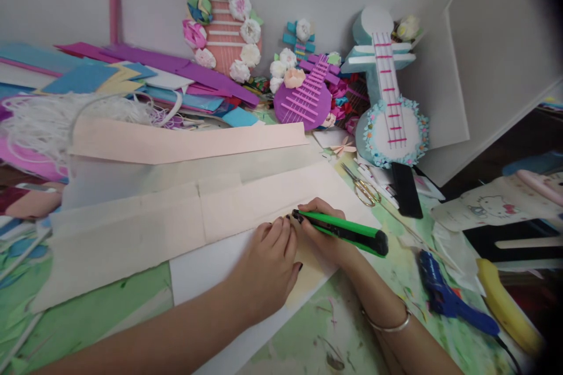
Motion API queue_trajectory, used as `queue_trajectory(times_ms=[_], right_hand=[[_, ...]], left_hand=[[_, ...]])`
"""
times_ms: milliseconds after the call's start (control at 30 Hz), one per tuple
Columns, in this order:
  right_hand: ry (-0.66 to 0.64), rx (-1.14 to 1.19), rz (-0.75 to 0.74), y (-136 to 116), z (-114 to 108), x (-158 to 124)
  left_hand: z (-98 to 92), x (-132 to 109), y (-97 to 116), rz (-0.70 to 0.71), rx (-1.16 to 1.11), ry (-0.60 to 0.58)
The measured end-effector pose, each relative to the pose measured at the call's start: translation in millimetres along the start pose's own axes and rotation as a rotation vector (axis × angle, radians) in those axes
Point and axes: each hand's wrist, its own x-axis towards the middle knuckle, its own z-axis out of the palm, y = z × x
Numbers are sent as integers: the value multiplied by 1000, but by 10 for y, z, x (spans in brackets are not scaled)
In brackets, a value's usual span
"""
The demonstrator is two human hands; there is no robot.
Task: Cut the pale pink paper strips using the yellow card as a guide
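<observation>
My right hand [328, 231] is closed around a green stapler [347, 233] with black ends. Its front end sits at the near edge of a long pale pink paper strip [259, 202]. Beside that front end, the fingertips of my left hand [268, 263] rest on the strip's edge, fingers stretched out and thumb apart. A seam crosses the strip left of my hands, where two pieces overlap. White paper [211, 275] lies beneath it. The stapler's jaw and any staple are hidden by my fingers.
Behind stand flower-trimmed instrument-shaped crafts in pink, purple [303, 99] and pale blue [391, 123]. Another pink strip [189, 143] lies farther back. Scissors [367, 190], a black phone [405, 189], a blue glue gun [453, 299] and a banana [505, 307] lie on the right. White string [39, 120] heaps at left.
</observation>
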Motion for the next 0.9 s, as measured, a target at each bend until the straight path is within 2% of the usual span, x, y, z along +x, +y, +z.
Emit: queue_trajectory(times_ms=[300,567,733,900], right_hand=[[-14,-2,6,66,-13,-30],[0,-15,3,6,-9,-35],[7,3,52,14,-37,-43],[-23,1,46,26,-36,-42]], left_hand=[[9,-1,-5,-5,-2,7],[10,9,0,-5,-13,-3],[14,2,-3,-8,-16,-8],[9,3,-2,-6,-9,-3]])
